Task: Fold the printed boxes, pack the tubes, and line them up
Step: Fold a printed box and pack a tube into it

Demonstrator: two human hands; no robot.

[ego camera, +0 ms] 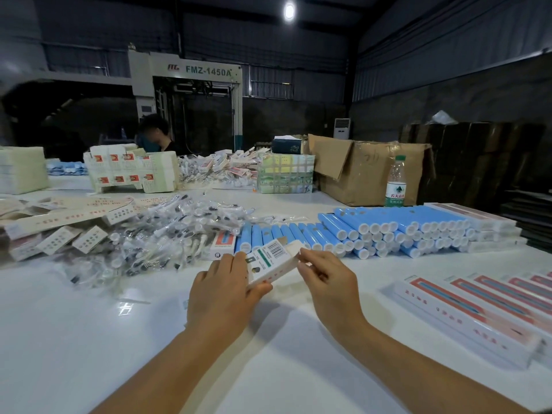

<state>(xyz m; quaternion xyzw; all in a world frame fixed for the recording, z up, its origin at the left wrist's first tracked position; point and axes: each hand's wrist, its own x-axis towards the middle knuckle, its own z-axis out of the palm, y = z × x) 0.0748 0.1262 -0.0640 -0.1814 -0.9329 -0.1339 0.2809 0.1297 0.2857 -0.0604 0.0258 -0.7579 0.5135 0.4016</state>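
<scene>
Fingers (304, 254) pinch barcoded white box (270, 261)

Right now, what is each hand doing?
Left hand: grips the printed box by its body.
Right hand: fingers pinch the box's end flap.

A single ceiling lamp (289, 10) burned bright in an otherwise dim hall, its glow blown out to a white oval. The white table (89, 339) caught a small patch of glare at left and carried soft shadows beneath the forearms. The far walls sank into murky, grainy dark. Wide-angle distortion bent the edges of the view, and the plastic-wrapped pile (167, 234) at left looked smeared and soft.
</scene>
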